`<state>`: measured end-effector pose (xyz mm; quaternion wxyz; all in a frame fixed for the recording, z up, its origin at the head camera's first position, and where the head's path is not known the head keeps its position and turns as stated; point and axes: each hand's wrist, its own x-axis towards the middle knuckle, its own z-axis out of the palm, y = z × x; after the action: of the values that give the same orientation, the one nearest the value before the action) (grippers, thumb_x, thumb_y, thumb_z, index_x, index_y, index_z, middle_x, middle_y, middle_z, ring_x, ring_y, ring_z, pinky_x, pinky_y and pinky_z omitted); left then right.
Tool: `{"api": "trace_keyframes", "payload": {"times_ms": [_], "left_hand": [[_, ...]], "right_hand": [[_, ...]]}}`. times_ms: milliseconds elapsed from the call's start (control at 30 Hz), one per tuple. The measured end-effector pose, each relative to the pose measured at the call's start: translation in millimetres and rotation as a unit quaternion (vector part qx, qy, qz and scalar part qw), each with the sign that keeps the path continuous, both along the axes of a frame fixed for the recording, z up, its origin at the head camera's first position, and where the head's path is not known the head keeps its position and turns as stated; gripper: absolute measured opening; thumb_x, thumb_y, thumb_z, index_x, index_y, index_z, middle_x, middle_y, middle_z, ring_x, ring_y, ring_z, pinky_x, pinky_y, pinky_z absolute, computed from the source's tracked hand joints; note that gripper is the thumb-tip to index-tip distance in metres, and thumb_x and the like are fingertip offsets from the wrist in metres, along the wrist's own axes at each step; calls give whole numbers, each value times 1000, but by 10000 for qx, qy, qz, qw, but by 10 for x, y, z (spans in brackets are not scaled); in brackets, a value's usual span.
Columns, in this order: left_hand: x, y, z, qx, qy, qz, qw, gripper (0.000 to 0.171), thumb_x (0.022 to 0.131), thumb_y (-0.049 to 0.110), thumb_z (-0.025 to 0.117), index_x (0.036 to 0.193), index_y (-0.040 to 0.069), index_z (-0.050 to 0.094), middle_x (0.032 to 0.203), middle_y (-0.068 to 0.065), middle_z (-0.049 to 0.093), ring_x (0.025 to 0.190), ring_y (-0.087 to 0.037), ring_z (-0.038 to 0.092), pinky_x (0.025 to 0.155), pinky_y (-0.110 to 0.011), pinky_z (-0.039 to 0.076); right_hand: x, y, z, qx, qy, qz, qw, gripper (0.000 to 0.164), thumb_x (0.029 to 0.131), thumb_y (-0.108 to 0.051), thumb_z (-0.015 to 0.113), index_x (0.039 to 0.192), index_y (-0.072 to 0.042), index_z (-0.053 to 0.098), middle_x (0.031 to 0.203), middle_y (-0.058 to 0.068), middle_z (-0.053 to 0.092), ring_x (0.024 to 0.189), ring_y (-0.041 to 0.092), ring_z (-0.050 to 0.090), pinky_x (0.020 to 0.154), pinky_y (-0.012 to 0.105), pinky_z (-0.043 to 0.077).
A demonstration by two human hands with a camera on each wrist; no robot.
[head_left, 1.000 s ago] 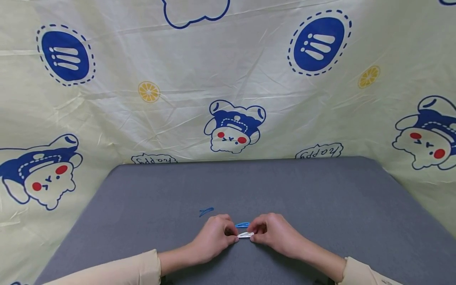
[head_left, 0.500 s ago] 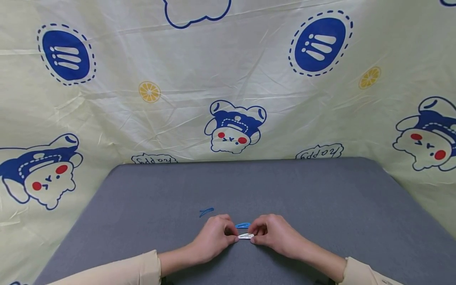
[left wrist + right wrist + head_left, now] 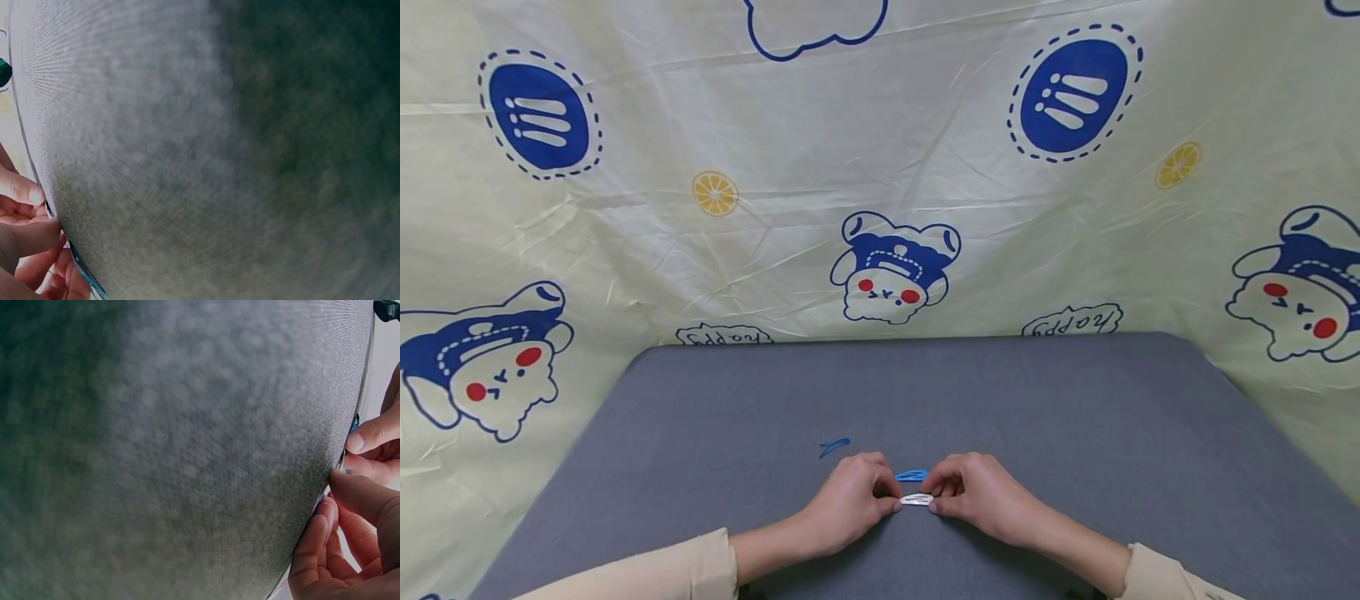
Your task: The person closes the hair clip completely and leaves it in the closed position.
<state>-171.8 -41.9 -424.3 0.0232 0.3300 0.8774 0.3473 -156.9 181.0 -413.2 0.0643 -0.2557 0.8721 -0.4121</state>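
In the head view, a white hair clip (image 3: 917, 500) lies level between my two hands, low over the grey table. My left hand (image 3: 850, 505) pinches its left end with the thumb and a curled finger. The right end is held the same way by my right hand (image 3: 987, 498). Just behind it, a blue hair clip (image 3: 912, 476) rests on the cloth, its right end close to my right fingers. Farther back and left lies another blue hair clip (image 3: 835, 447), its two parts spread apart. Both wrist views show the fingertips near the cloth, with the white clip mostly hidden.
Smooth grey cloth covers the table (image 3: 917, 392). A pale curtain (image 3: 910, 125) with blue bear prints and orange slices hangs behind it and around both sides.
The white hair clip has shifted very slightly toward the person and looks a little flatter. Both hands stay almost where they were; the blue clips lie unchanged.
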Motion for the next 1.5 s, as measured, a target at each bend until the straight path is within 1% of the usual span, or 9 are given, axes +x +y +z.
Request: {"api": "trace_keyframes", "payload": {"times_ms": [133,333,567,800,933,1000,1200,1333,1500], "left_hand": [[3,-22,11,76,-72,-89,9999,8,80,7,81,79,13,76,75,14,54,71,0,52,63,-16,44],[5,-89,33,413,-374,-159,9983,8,82,7,80,82,14,76,78,13,57,74,0,54,66,-18,47],[11,-168,102,697,-158,-4,9974,11,79,5,81,87,11,75,82,9,62,78,-5,58,70,-21,49],[18,-253,180,864,-257,127,9959,9,82,5,78,89,9,76,83,11,63,80,-4,61,73,-25,53],[4,-313,201,905,-224,272,9953,7,83,6,77,89,10,76,83,14,62,81,-4,62,76,-29,54],[-8,-344,216,884,-120,351,9954,7,83,6,77,89,11,76,84,14,62,83,-6,62,77,-30,54],[-46,-484,264,782,189,657,9946,10,83,5,78,91,11,76,88,8,65,84,-12,62,78,-33,53],[-76,-585,285,763,169,927,9926,10,84,7,78,92,12,76,89,8,66,85,-11,62,78,-36,53],[-109,-701,282,769,61,1304,9885,11,83,8,79,91,14,76,87,10,65,82,-7,62,74,-30,53]], "right_hand": [[-7,-2,0,-20,15,33,10000,11,82,-7,77,92,-10,73,79,-9,63,68,3,58,62,23,49],[-3,5,23,-14,-162,-36,9999,11,84,-10,77,94,-10,72,80,-9,63,70,5,59,63,24,50],[6,-1,57,-138,-115,-176,9997,14,86,-10,75,100,-11,73,85,-8,65,75,7,60,67,25,50],[12,-47,119,-207,-112,-237,9994,15,88,-11,73,104,-12,73,90,-7,65,79,9,60,70,27,52],[-4,-85,160,-249,-22,-210,9995,16,89,-12,73,105,-11,73,94,-3,67,80,9,61,71,28,52],[-19,-103,181,-289,33,-169,9994,16,90,-11,72,105,-11,72,95,-2,67,82,9,61,73,29,52],[-95,-175,250,-204,66,-171,9996,16,91,-15,71,108,-12,72,100,-1,67,85,9,60,77,30,52],[-163,-228,289,-166,115,-93,9998,17,92,-16,71,109,-14,72,101,-2,67,87,10,60,79,30,52],[-256,-303,317,-71,249,112,9996,18,92,-14,71,110,-16,72,100,-3,67,87,8,59,79,29,51]]}}
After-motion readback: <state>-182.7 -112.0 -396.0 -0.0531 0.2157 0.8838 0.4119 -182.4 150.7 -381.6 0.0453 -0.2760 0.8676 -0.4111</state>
